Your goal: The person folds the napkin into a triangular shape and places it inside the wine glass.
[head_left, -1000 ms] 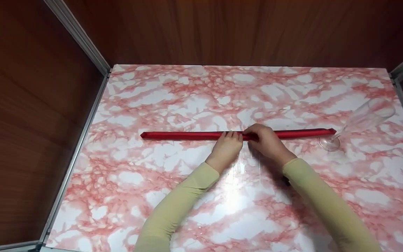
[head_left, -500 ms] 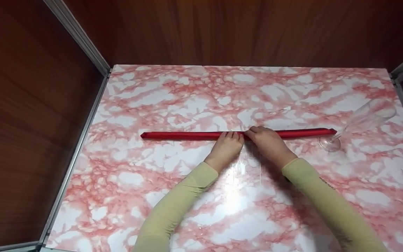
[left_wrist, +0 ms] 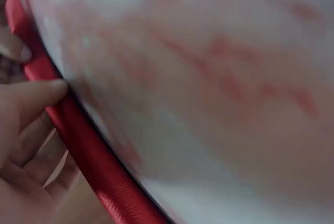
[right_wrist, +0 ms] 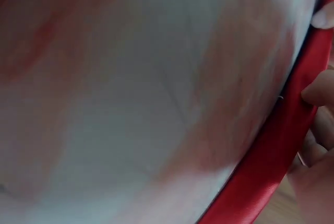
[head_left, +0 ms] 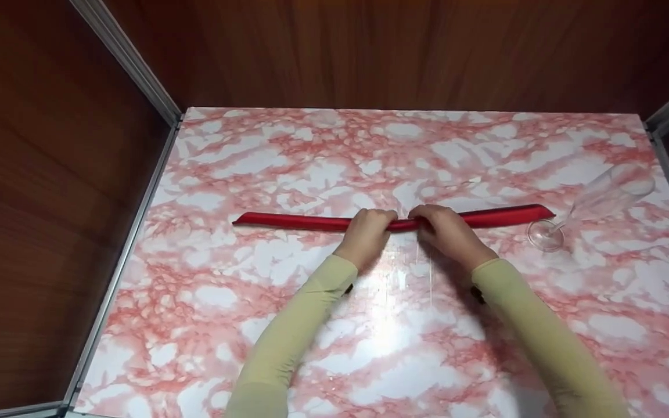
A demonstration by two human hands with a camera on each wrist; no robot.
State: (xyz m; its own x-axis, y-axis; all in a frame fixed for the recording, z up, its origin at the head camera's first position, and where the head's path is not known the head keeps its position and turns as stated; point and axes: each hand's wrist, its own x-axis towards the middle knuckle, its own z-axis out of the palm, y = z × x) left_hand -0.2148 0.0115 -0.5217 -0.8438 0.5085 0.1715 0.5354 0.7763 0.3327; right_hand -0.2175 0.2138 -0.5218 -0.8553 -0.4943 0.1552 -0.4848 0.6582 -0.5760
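A red satin cloth (head_left: 288, 221), folded into a long narrow strip with slanted ends, stretches left to right across the middle of the table. Near its centre my left hand (head_left: 366, 235) grips it, and my right hand (head_left: 448, 235) pinches it a short gap away. Between them the strip bows slightly toward me. In the left wrist view the left thumb (left_wrist: 44, 96) presses on the cloth's face while the fingers curl behind. The right wrist view has the right thumb (right_wrist: 319, 89) on the red cloth (right_wrist: 266, 172), with a fingertip of the other hand farther up.
A clear champagne flute (head_left: 616, 194) stands at the right, its round foot (head_left: 545, 235) close by the cloth's right end. The table (head_left: 323, 174) has a pink and white marbled top. Dark wood panels (head_left: 323, 55) enclose its back and sides.
My left hand has gone from fingers laid over the cloth to gripping it. The hands are slightly farther apart, the strip's ends have turned and widened, and its middle now bows.
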